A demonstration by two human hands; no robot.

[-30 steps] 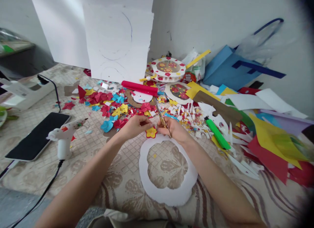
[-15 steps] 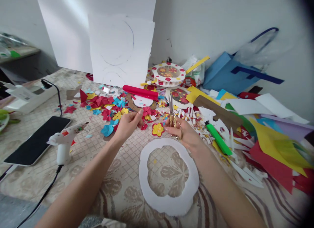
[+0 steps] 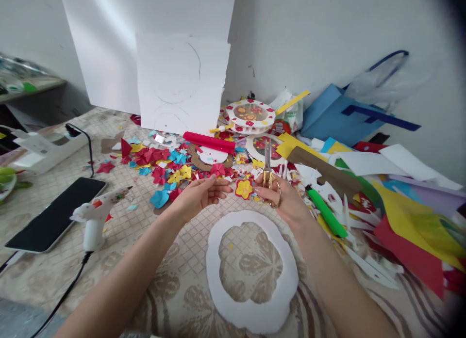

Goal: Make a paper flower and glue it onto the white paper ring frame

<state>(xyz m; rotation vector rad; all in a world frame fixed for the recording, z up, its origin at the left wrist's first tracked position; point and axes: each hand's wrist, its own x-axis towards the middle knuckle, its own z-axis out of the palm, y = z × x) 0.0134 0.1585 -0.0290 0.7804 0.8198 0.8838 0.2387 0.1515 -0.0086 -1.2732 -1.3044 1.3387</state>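
Observation:
My right hand is closed on small gold-handled scissors, whose blades point up and away from me. A yellow paper flower with a red border sits right at that hand's fingertips, between my two hands; whether it is held or lies on the cloth I cannot tell. My left hand hovers just left of the flower, fingers loosely stretched toward it and holding nothing I can see. Below both hands lies a white flower-shaped ring on the patterned cloth.
Red, yellow and blue paper scraps litter the cloth beyond my hands. A glue gun and a dark tablet sit at left. A green marker and coloured sheets lie at right. White boards lean against the wall.
My left hand let go of the flower and drew back left. The right hand swung the scissors upright, and the flower moved right with it.

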